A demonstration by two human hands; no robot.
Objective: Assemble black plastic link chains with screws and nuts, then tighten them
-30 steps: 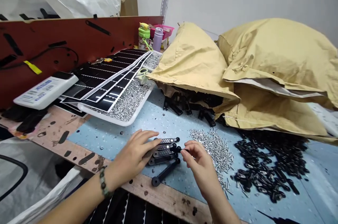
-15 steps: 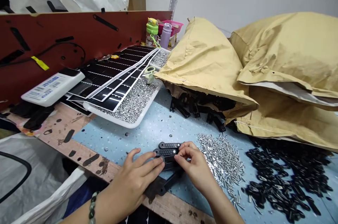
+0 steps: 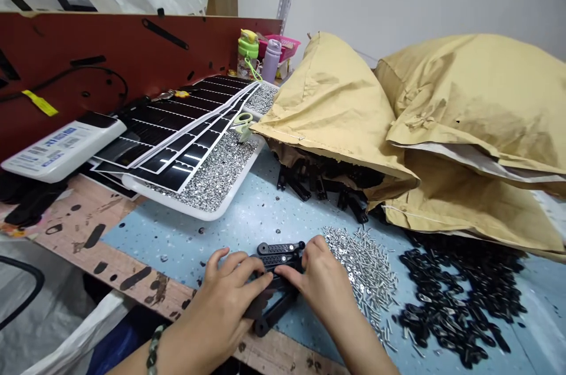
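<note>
Several black plastic arms (image 3: pixel 279 252) lie stacked side by side on the blue mat near the table's front edge. My left hand (image 3: pixel 223 298) rests on their left ends, fingers curled over them. My right hand (image 3: pixel 323 284) grips their right ends, fingers pinched around them. One more black arm (image 3: pixel 270 317) pokes out below, between the two hands. A heap of small silver screws (image 3: pixel 369 269) lies just right of my right hand, and a heap of small black parts (image 3: pixel 455 298) lies further right.
A white tray (image 3: pixel 216 204) of silver nuts sits at the back left under black sticker sheets (image 3: pixel 177 127). Tan sacks (image 3: pixel 398 127) fill the back right, with black arms spilling out. A red board (image 3: pixel 110 56), a white device (image 3: pixel 57 148) and bottles (image 3: pixel 247 56) stand behind.
Both hands have drawn together over the stack of black arms. My right hand went from hovering pinched beside the ends to gripping them, and the left fingers curled over the stack.
</note>
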